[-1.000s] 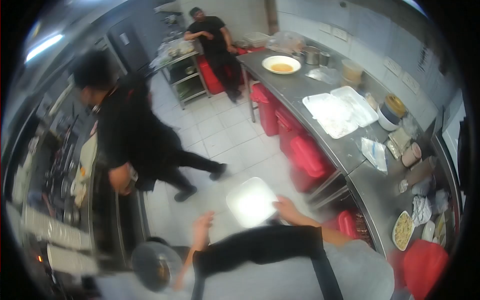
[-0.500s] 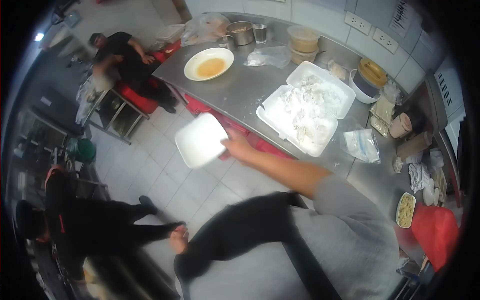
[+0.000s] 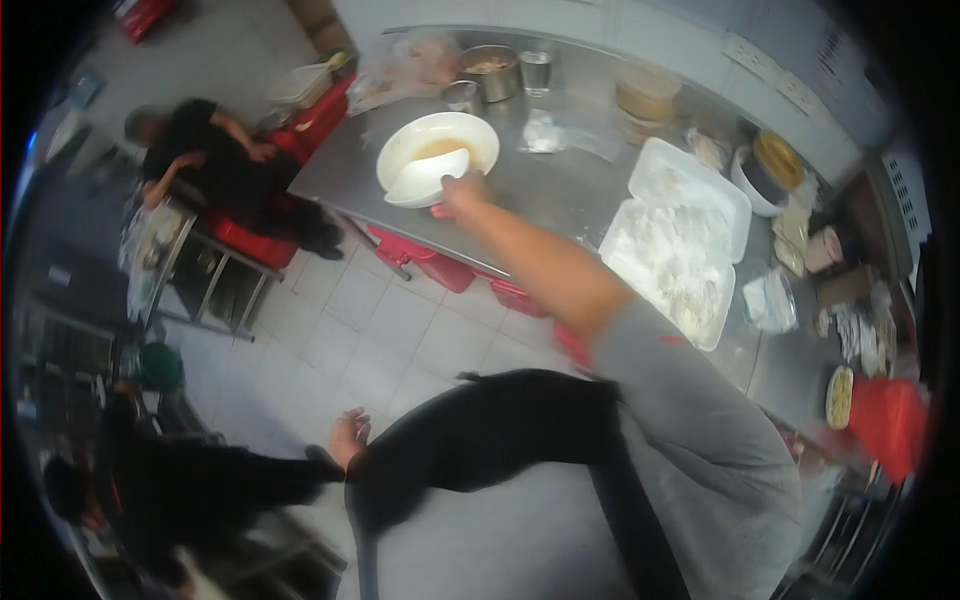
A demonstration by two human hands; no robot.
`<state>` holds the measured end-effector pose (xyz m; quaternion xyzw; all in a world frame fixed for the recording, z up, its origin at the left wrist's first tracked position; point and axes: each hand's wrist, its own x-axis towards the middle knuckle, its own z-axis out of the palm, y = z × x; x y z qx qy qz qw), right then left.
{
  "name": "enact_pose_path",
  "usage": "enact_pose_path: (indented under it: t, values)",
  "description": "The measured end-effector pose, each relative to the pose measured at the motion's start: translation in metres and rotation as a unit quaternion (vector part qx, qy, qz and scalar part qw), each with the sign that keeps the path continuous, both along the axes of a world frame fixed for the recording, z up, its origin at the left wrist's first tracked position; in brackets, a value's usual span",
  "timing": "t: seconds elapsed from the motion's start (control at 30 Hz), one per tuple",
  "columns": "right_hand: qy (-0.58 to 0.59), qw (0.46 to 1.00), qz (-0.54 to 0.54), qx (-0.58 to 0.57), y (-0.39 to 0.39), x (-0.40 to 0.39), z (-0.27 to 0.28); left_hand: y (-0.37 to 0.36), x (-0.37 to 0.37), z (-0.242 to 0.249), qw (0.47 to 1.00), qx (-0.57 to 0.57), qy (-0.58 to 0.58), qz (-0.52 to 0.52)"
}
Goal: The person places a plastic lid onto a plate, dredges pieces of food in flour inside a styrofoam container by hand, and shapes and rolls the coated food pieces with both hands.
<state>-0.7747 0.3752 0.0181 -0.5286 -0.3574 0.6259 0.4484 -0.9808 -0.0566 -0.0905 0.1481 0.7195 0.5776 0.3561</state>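
As gripped: plate tilted edgewise.

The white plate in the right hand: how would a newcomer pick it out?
Find the long steel counter. Near its left end sits a round white bowl of orange liquid. The white plate is tilted over that bowl's near rim, pinched by the right hand; unlike the floured trays, it is bare.

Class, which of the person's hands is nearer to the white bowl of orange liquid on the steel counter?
Right. The right hand reaches the white bowl, holding a white plate at its rim; the left hand hangs low over the floor.
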Motion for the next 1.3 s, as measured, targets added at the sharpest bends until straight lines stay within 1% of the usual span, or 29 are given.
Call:
enact_pose_path:
  t: [0.03,0.07,0.1,0.17,0.27,0.37,0.47,0.57,0.63,0.7,0.73,0.8,0.83,0.87,0.9,1.0,1.1,1.13,1.23,1.3]
  values:
    - [-0.002,1.0,-0.006,-0.012,0.006,-0.003,-0.003,0.014,-0.02,-0.004,0.999,0.013,0.013,-0.043]
    - [-0.006,1.0,-0.016,-0.025,0.012,-0.009,-0.007,0.028,-0.029,0.006,0.997,0.032,0.029,-0.06]
    - [-0.01,0.999,-0.026,-0.038,0.02,-0.011,-0.012,0.043,-0.034,0.01,0.998,0.054,0.007,-0.032]
    - [-0.058,0.991,-0.084,-0.083,0.02,-0.017,-0.008,0.07,-0.046,0.016,0.998,0.058,-0.016,-0.023]
    - [-0.086,0.99,-0.065,-0.096,0.028,-0.014,-0.016,0.1,-0.054,0.023,0.995,0.067,-0.009,-0.07]
    - [-0.076,0.995,-0.038,-0.054,0.026,-0.008,-0.016,0.129,-0.055,0.022,0.993,0.074,-0.007,-0.096]
    - [-0.085,0.996,0.022,-0.006,0.007,0.013,-0.01,0.157,-0.042,0.023,0.991,0.055,-0.021,-0.124]
    - [0.005,0.988,0.135,0.074,-0.038,0.071,0.013,0.184,-0.013,0.028,0.987,0.052,-0.028,-0.15]
    - [0.013,0.979,0.161,0.121,-0.075,0.128,0.032,0.201,0.0,0.028,0.982,0.06,-0.039,-0.174]
    - [0.011,0.986,0.115,0.122,-0.103,0.196,0.042,0.215,0.022,0.028,0.978,0.085,-0.04,-0.187]
    - [0.005,0.986,0.083,0.145,-0.114,0.235,0.038,0.219,0.031,0.027,0.975,0.099,-0.039,-0.196]
    - [-0.066,0.978,-0.024,0.194,-0.132,0.316,0.026,0.226,0.061,0.032,0.972,0.119,-0.039,-0.2]
    - [-0.144,0.968,-0.043,0.2,-0.138,0.363,0.014,0.229,0.079,0.034,0.97,0.121,-0.045,-0.207]
    - [-0.303,0.939,-0.045,0.158,-0.146,0.4,0.019,0.232,0.098,0.036,0.968,0.123,-0.051,-0.214]
    - [-0.453,0.883,-0.044,0.112,-0.15,0.429,0.021,0.234,0.117,0.037,0.966,0.124,-0.057,-0.218]
    - [-0.55,0.83,0.057,0.068,-0.147,0.487,-0.004,0.238,0.183,0.053,0.958,0.138,-0.073,-0.239]
    - [-0.561,0.799,0.151,0.157,-0.146,0.5,-0.02,0.233,0.239,0.073,0.953,0.145,-0.071,-0.255]
    - [-0.54,0.804,0.214,0.128,-0.143,0.498,-0.011,0.229,0.252,0.076,0.953,0.147,-0.069,-0.255]
    - [-0.543,0.766,0.304,0.164,-0.142,0.502,-0.006,0.214,0.273,0.072,0.956,0.145,-0.064,-0.249]
    - [-0.54,0.751,0.351,0.145,-0.137,0.505,0.006,0.205,0.279,0.07,0.959,0.143,-0.063,-0.237]
